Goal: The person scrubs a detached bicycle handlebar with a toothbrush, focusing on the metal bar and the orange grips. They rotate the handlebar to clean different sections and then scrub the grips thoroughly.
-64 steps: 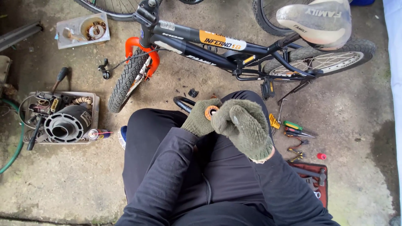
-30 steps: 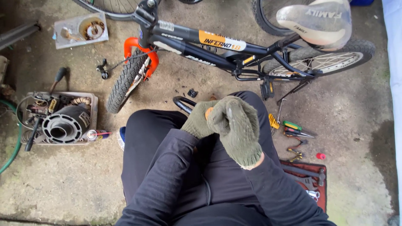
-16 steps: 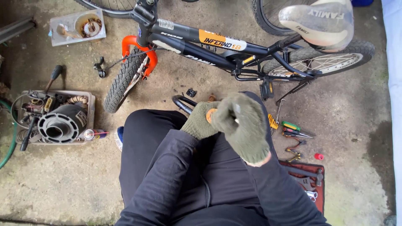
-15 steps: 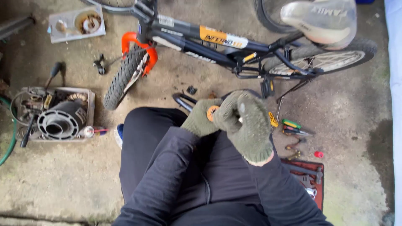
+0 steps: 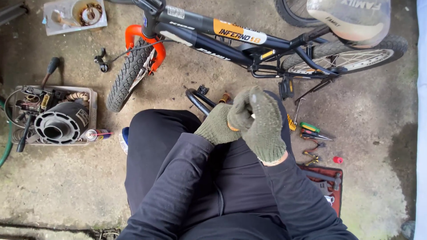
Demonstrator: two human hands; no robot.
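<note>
A small orange part [image 5: 232, 128] is sitting at frame centre, mostly hidden between two gloved hands. The left hand [image 5: 216, 129] is cupping it from below; the right hand [image 5: 260, 124] is curling its fingers [image 5: 243, 113] over it. Just above, a black bicycle [image 5: 231, 42] is lying on the concrete floor [image 5: 58, 186]; pliers [image 5: 311, 131] are lying at right.

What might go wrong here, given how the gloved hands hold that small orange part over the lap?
The small orange part is barely visible between the thick gloves, left hand and right hand, so the grip may be poor; dropped, it could roll among the loose hand tools on the concrete floor.
</note>
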